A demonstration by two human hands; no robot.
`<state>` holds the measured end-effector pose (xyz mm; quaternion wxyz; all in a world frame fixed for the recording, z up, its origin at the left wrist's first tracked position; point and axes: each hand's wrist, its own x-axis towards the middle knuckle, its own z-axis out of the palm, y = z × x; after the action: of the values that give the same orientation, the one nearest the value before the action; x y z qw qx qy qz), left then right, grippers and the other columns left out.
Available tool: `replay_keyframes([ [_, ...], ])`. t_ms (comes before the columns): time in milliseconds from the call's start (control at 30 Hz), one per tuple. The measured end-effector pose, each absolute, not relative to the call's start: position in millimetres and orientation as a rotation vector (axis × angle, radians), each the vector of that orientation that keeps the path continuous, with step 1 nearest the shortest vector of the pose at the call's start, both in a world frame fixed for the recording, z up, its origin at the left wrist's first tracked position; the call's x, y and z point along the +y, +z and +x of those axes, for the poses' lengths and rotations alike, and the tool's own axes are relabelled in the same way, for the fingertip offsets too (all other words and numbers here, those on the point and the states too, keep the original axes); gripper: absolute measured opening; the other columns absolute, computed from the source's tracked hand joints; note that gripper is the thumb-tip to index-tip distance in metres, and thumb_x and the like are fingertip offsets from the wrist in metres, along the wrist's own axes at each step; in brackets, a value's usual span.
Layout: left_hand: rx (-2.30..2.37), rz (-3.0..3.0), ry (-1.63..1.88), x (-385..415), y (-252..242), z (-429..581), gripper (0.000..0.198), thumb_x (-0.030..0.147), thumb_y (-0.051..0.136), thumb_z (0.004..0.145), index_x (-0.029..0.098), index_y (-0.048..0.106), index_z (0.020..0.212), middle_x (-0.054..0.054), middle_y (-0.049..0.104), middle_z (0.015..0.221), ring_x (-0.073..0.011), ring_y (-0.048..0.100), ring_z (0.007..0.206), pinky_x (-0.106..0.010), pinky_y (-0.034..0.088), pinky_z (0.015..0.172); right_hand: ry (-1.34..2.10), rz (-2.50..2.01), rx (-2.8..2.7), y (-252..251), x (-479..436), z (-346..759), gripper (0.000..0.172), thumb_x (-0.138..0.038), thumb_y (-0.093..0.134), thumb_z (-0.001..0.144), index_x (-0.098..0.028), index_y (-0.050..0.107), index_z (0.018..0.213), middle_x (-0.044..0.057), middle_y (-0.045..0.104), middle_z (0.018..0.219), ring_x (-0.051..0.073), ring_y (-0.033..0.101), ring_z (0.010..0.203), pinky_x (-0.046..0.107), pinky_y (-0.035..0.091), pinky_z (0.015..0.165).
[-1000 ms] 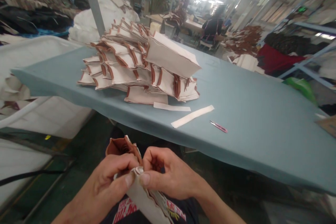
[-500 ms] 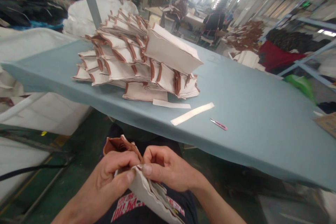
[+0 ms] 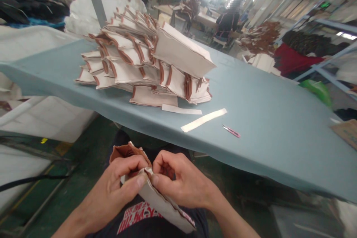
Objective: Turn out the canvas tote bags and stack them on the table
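Observation:
Over my lap I hold a cream fabric piece (image 3: 164, 204) with brown lining, sewn like a small bag or pouch. My left hand (image 3: 119, 184) pinches its seam edge between thumb and fingers. Close beside it, my right hand (image 3: 181, 180) pinches the same edge, fingers curled in. The brown inside shows above my left hand. On the table in front lies a stack of similar cream and brown sewn pieces (image 3: 128, 70). Two pale strips lie near the table edge: a flat strip (image 3: 181, 110) by the stack and a slanted strip (image 3: 205, 119). Pink-handled thread snips (image 3: 231, 131) rest to their right.
A blue-green covered table (image 3: 259, 119) spans the view beyond my lap. White bins (image 3: 50, 119) stand at left, with a grey post (image 3: 95, 0) behind. Farther back a person (image 3: 227, 22) sits among fabric piles. A cardboard box (image 3: 346, 132) sits at the right edge.
Both hands still pinch the cream piece. My right hand has turned slightly, and the seam edges between the thumbs have drawn closer together. The view has shifted a little.

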<state>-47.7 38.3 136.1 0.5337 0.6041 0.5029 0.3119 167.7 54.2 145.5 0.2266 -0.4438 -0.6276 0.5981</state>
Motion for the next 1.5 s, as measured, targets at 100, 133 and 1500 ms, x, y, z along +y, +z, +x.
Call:
replay_keyframes([
  [100, 1.193, 1.478, 0.748, 38.5, 128.7, -49.1, 0.035, 0.045, 0.059, 0.097, 0.023, 0.070, 0.072, 0.002, 0.066, 0.074, -0.0183, 0.059, 0.071, -0.026, 0.043, 0.067, 1.643, -1.258, -1.734, 144.7, 54.6, 166.5, 0.012, -0.023, 0.071, 0.093, -0.022, 0.062, 0.084, -0.007, 0.059, 0.069, 0.011, 0.050, 0.061, 0.023, 0.035, 0.056],
  [133, 1.183, 1.496, 0.758, 38.8, 125.7, -49.8, 0.036, 0.045, 0.058, 0.099, 0.023, 0.070, 0.072, 0.001, 0.068, 0.074, -0.0186, 0.060, 0.070, -0.026, 0.044, 0.067, 1.640, -1.273, -1.739, 145.6, 54.8, 166.2, 0.013, -0.023, 0.070, 0.094, -0.022, 0.062, 0.084, -0.007, 0.059, 0.069, 0.011, 0.050, 0.061, 0.024, 0.035, 0.056],
  [1500, 1.390, 1.433, 0.849, 4.1, 104.6, -52.5, 0.034, 0.048, 0.066, 0.105, 0.025, 0.082, 0.086, -0.001, 0.083, 0.087, -0.0205, 0.078, 0.083, -0.022, 0.059, 0.077, 1.219, -1.478, -1.639, 98.8, -6.2, 131.3, 0.018, -0.036, 0.067, 0.098, -0.023, 0.062, 0.087, -0.003, 0.063, 0.071, 0.014, 0.059, 0.061, 0.025, 0.036, 0.059],
])
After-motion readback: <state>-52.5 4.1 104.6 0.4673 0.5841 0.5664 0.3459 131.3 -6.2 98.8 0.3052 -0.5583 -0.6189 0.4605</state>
